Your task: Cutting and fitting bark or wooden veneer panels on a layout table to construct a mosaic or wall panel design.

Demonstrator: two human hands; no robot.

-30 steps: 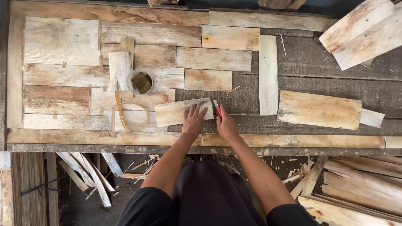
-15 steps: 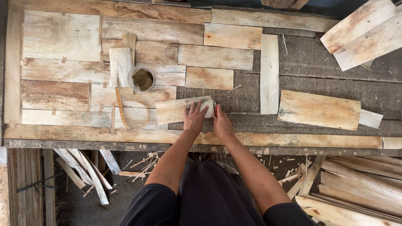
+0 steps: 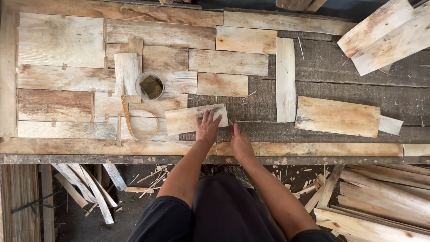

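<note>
We see no packages, labels, signs or screens anywhere on this tabletop; only bare, unmarked wood is in view.

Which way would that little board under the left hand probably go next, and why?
Probably a nudge up and left: the left hand presses the small board, which lies slightly tilted beside the fitted boards, with dark bare table showing just above it.

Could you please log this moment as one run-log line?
left hand: flat on small veneer piece | right hand: resting on workbench beside it | round tin: apart, upper left
</note>
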